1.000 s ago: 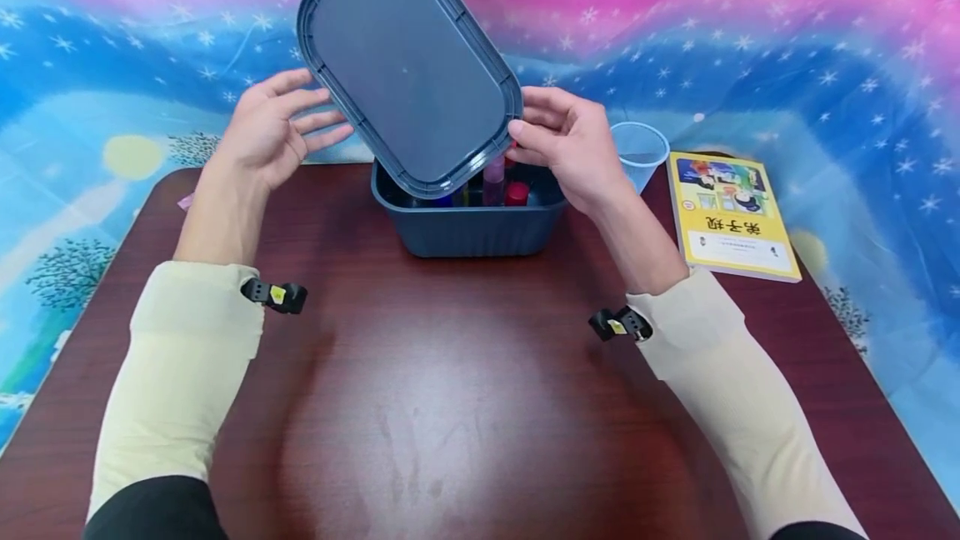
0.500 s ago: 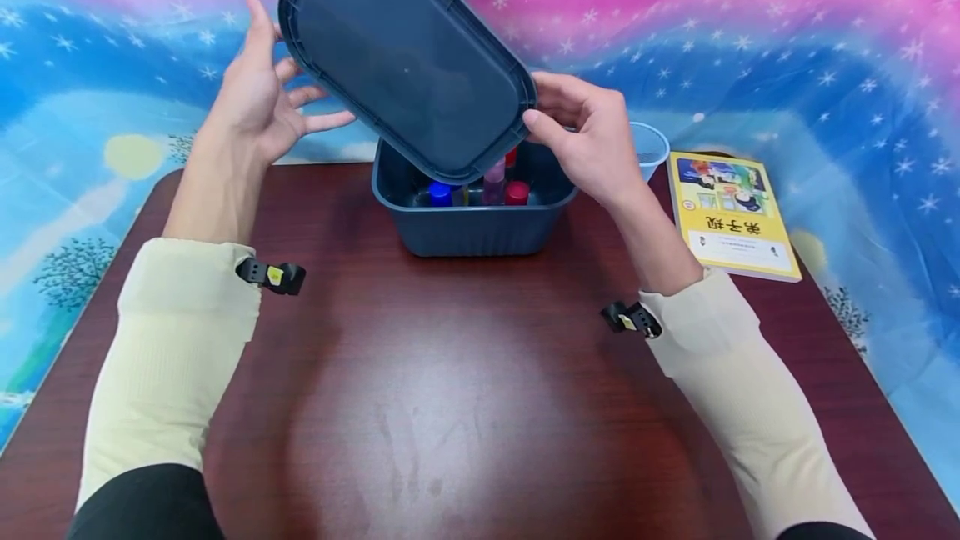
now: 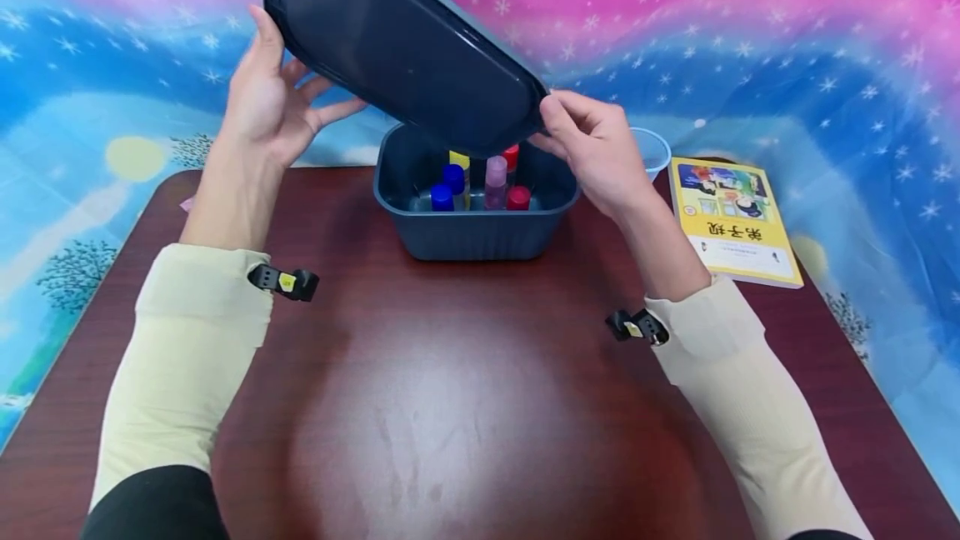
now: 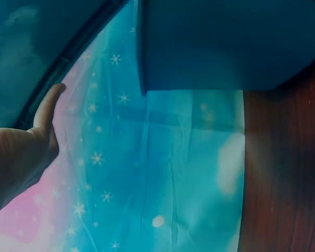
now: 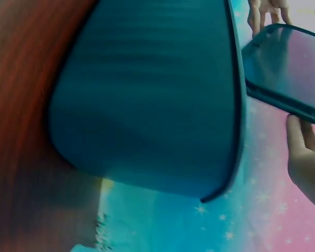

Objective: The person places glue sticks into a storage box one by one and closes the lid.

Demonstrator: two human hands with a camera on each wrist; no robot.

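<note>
A dark grey-blue rectangular lid [image 3: 405, 40] is tilted in the air above a matching plastic bin [image 3: 476, 236]. My right hand [image 3: 592, 144] pinches the lid's lower right corner between thumb and fingers. On the other side my left hand [image 3: 270, 107] touches the lid's edge with fingers spread, palm turned up; some fingertips are hidden behind it. Inside the bin stand several small bottles: blue caps [image 3: 442, 197], a yellow one [image 3: 460, 161], a pink-purple bottle [image 3: 496, 182] and red caps [image 3: 518, 197]. The left wrist view shows the lid [image 4: 37, 58] against the left hand [image 4: 21, 152].
A light blue cup [image 3: 651, 148] stands right of the bin, partly behind my right hand. Farther right lies a yellow book [image 3: 735, 219]. The dark wooden table [image 3: 450, 373] meets a patterned cloth backdrop [image 3: 750, 40] at the back.
The lid has tipped flatter and its right corner has risen to the right with my right hand. The left hand's fingers have spread, thumb out. More bottles show in the bin.
</note>
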